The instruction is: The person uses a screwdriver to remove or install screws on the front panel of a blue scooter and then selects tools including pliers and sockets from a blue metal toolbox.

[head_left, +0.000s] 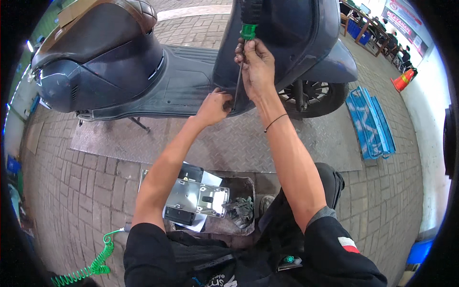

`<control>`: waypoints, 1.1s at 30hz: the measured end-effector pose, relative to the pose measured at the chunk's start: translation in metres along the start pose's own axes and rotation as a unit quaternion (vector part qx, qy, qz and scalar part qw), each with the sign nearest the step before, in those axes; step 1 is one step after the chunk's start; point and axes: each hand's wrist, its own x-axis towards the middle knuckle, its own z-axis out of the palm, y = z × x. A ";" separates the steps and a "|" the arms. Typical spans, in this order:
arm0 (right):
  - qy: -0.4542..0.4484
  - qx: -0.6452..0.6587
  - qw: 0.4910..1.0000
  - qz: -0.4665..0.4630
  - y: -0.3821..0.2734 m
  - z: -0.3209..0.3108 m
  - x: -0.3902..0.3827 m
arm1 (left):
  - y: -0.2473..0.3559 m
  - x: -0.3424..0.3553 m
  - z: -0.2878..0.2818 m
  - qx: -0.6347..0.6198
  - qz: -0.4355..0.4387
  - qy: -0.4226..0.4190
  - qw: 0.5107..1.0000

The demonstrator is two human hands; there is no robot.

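A dark blue scooter (pixel 119 62) stands on a metal tread plate (pixel 287 143) in front of me. My right hand (pixel 256 67) grips a screwdriver (pixel 243 52) with a black and green handle, its shaft pointing down along the scooter's front leg shield. My left hand (pixel 213 107) rests against the lower edge of that panel, fingers pinched right at the screwdriver's tip. What the tip touches is hidden by my fingers.
A shiny metal part (pixel 198 197) and a black box lie on papers by my knees, beside a tray of dark rags (pixel 239 210). A green coiled cord (pixel 93 265) trails lower left. Blue folded sheets (pixel 370 122) and an orange cone (pixel 403 80) are to the right.
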 end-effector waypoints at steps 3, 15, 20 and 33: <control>-0.023 -0.033 0.999 -0.011 -0.015 0.012 0.001 | 0.008 0.008 0.000 -0.100 0.041 0.046 0.993; -0.162 -0.351 0.920 -0.071 0.011 0.068 -0.021 | 0.025 0.013 -0.208 -0.579 -0.105 0.194 0.785; -0.221 -0.439 0.861 -0.134 0.061 0.098 -0.048 | -0.031 -0.075 -0.268 -0.509 -0.131 0.029 0.850; -0.254 -0.585 0.764 -0.102 0.136 0.084 -0.062 | -0.124 -0.123 -0.223 -0.457 -0.214 0.034 0.863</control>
